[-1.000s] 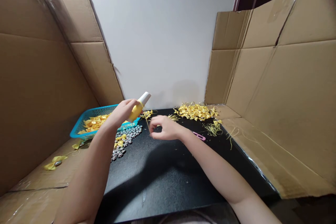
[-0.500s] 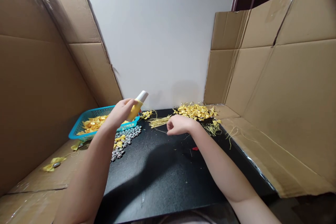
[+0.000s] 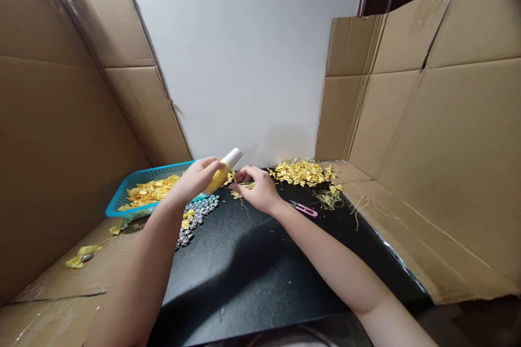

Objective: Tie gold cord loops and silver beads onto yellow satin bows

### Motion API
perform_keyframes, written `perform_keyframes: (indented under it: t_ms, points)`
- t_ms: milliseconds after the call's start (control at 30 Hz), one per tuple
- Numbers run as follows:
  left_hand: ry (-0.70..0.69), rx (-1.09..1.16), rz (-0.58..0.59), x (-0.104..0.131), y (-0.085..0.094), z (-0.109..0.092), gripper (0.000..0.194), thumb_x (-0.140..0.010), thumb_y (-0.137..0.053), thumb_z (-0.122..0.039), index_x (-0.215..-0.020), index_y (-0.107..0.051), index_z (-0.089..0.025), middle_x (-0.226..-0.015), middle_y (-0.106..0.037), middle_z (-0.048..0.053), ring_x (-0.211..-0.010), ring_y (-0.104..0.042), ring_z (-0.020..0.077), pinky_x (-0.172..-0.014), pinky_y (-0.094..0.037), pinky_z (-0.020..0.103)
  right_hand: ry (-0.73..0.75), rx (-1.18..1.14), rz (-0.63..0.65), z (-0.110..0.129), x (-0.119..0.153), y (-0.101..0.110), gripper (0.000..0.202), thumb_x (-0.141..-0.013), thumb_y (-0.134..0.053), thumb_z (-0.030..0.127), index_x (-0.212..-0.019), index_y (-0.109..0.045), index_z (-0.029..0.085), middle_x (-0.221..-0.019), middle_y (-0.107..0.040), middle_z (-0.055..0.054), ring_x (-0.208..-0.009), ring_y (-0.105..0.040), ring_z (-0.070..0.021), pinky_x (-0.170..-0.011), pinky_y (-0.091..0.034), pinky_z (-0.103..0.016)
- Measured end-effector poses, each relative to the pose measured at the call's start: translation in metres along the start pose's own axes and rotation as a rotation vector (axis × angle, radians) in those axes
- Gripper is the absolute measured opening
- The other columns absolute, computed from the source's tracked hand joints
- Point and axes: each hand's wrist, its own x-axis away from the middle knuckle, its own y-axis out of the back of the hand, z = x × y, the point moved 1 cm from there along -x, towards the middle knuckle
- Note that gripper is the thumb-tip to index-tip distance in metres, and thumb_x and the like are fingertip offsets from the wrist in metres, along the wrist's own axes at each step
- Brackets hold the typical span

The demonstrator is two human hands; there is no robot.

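Note:
My left hand (image 3: 200, 180) is wrapped round a yellow bottle with a white cap (image 3: 220, 176), tilted up to the right. Close to the bottle's right side is my right hand (image 3: 258, 188), its fingers curved and the thumb apart from them. A gold strand (image 3: 233, 175) shows between the bottle and my right fingertips; whether they touch it is unclear. Below the right hand lies a bundle of gold cords (image 3: 240, 193), partly hidden. Pink thread snips (image 3: 304, 209) rest on the black table (image 3: 252, 293) beside my right wrist.
A blue basket (image 3: 118, 200) of yellow bows stands left, with silver beads (image 3: 203, 207) in front. A heap of yellow bows (image 3: 303, 172) and loose gold threads (image 3: 330, 199) lie at the back right. Cardboard walls (image 3: 443, 135) stand on both sides.
My right hand has moved left to the bottle, and its fingers have unfolded. The bottle has shifted slightly right and down. The pink snips are now visible; a red piece near the right forearm no longer shows.

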Motion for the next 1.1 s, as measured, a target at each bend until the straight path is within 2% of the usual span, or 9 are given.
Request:
perform_keyframes:
  t_ms: [100,167,233,400,467,667,800,933,1100]
  points:
    - [-0.026,-0.036,0.002,0.0,-0.001,0.0,0.034,-0.072,-0.045,-0.049,-0.072,-0.058,-0.018,-0.059,-0.051,-0.001,-0.055,-0.046,0.0164,-0.049,-0.034,0.025,-0.027,-0.05,-0.039,0.0,0.001,-0.002,0.015,-0.08,-0.066,0.029,-0.074,-0.057,0.019,-0.08,-0.064,-0.001,-0.073,-0.055,-0.0124,-0.072,-0.044,-0.025]
    - [-0.027,-0.043,0.0,-0.002,-0.001,0.002,0.034,-0.072,-0.045,-0.05,-0.071,-0.058,-0.018,-0.06,-0.051,-0.001,-0.055,-0.046,0.0168,-0.05,-0.034,0.025,-0.035,-0.113,-0.012,0.003,0.001,0.0,0.017,-0.079,-0.066,0.03,-0.072,-0.056,0.019,-0.078,-0.063,0.0,-0.073,-0.055,-0.0123,-0.073,-0.044,-0.025]
    - [-0.029,-0.047,-0.012,-0.003,-0.001,0.004,0.033,-0.072,-0.045,-0.05,-0.07,-0.056,-0.019,-0.059,-0.049,-0.002,-0.055,-0.045,0.0167,-0.05,-0.034,0.025,-0.021,-0.178,0.091,0.008,0.002,0.004,0.016,-0.077,-0.067,0.028,-0.071,-0.055,0.019,-0.076,-0.061,0.001,-0.073,-0.055,-0.0119,-0.075,-0.045,-0.025]
    - [-0.055,-0.085,0.0,-0.003,-0.002,0.005,0.032,-0.073,-0.045,-0.049,-0.065,-0.053,-0.019,-0.058,-0.044,-0.003,-0.053,-0.041,0.0145,-0.049,-0.032,0.024,0.012,-0.295,0.505,0.022,0.006,0.009,0.01,-0.077,-0.063,0.019,-0.071,-0.055,0.018,-0.068,-0.057,0.004,-0.066,-0.052,-0.0104,-0.071,-0.044,-0.025]
    - [-0.086,-0.104,0.049,-0.001,-0.003,0.005,0.035,-0.074,-0.047,-0.051,-0.066,-0.056,-0.018,-0.059,-0.046,-0.003,-0.055,-0.042,0.0142,-0.049,-0.032,0.024,0.011,-0.302,0.579,0.024,0.008,0.009,0.013,-0.077,-0.064,0.022,-0.07,-0.054,0.018,-0.067,-0.055,0.004,-0.066,-0.052,-0.0107,-0.068,-0.044,-0.024]
    - [-0.036,-0.041,0.175,0.001,0.0,0.009,0.044,-0.075,-0.051,-0.062,-0.071,-0.056,-0.019,-0.058,-0.045,-0.003,-0.051,-0.04,0.0126,-0.045,-0.029,0.023,0.016,-0.152,0.585,0.015,0.006,0.013,0.028,-0.077,-0.066,0.028,-0.062,-0.044,0.019,-0.061,-0.047,0.006,-0.061,-0.045,-0.0097,-0.061,-0.038,-0.023]
    - [-0.032,0.006,0.239,0.001,0.006,0.011,0.045,-0.068,-0.062,-0.062,-0.081,-0.06,-0.019,-0.063,-0.052,-0.001,-0.052,-0.045,0.0132,-0.045,-0.031,0.022,-0.034,0.005,0.581,0.001,0.002,0.021,0.03,-0.076,-0.067,0.032,-0.062,-0.045,0.019,-0.058,-0.046,0.006,-0.057,-0.043,-0.0094,-0.057,-0.034,-0.023]
    - [-0.024,0.011,0.164,0.0,0.007,0.008,0.044,-0.071,-0.061,-0.061,-0.08,-0.061,-0.018,-0.061,-0.05,-0.002,-0.051,-0.044,0.012,-0.045,-0.03,0.022,-0.101,0.135,0.484,-0.011,-0.003,0.026,0.017,-0.075,-0.069,0.034,-0.077,-0.059,0.019,-0.067,-0.058,0.003,-0.06,-0.05,-0.01,-0.059,-0.036,-0.023]
    - [-0.02,0.008,0.084,-0.004,0.005,0.009,0.045,-0.07,-0.062,-0.062,-0.075,-0.06,-0.016,-0.058,-0.048,-0.003,-0.049,-0.042,0.011,-0.044,-0.028,0.021,-0.102,0.113,0.461,-0.01,-0.005,0.029,0.025,-0.078,-0.066,0.038,-0.095,-0.065,0.02,-0.073,-0.062,0.001,-0.064,-0.055,-0.0119,-0.064,-0.04,-0.024]
